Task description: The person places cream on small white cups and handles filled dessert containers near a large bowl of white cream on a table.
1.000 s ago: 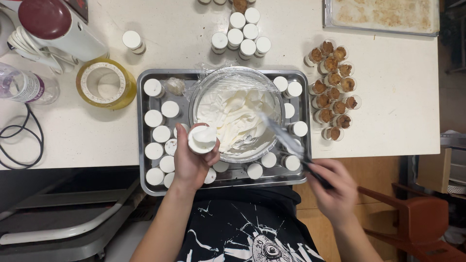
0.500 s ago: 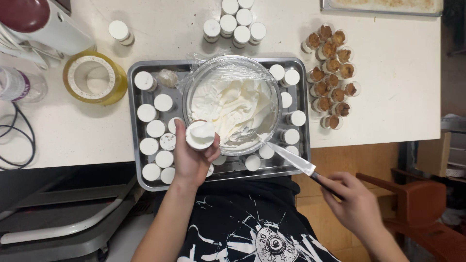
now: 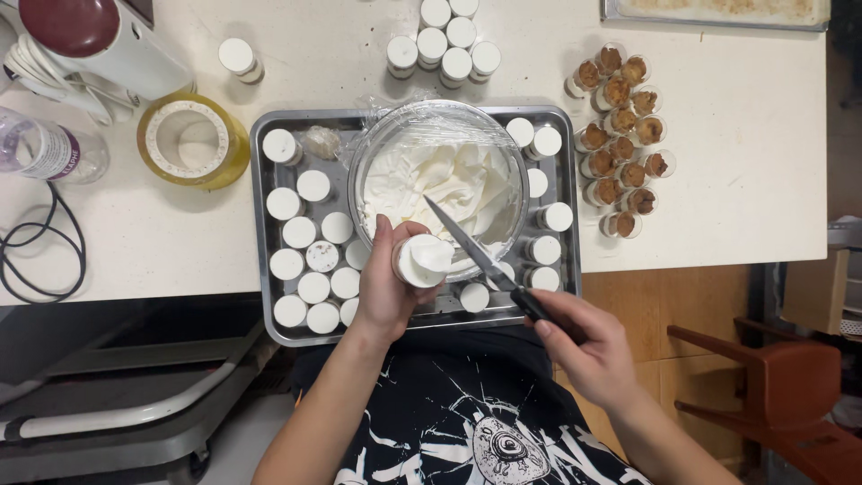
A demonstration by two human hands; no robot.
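Observation:
My left hand (image 3: 386, 289) holds a small clear cup (image 3: 422, 260) heaped with white cream, just over the near rim of a glass bowl (image 3: 386, 135) of whipped cream. My right hand (image 3: 588, 346) grips the black handle of a knife (image 3: 467, 247). Its blade slants up and left, and its tip lies at the cream on the held cup. The bowl stands on a metal tray (image 3: 262, 260) among several small cream-filled cups (image 3: 312, 238).
Several cups with brown crumb filling (image 3: 621, 144) stand right of the tray, more white-topped cups (image 3: 453, 40) behind it. A yellow tape roll (image 3: 191, 139), a plastic bottle (image 3: 49, 153), a black cable (image 3: 40, 260) and a white appliance (image 3: 90, 40) lie left. A baking tray (image 3: 718, 11) is far right.
My right hand has brought the knife from the tray's right edge in to the cup's top. The cup in my left hand has shifted slightly toward me.

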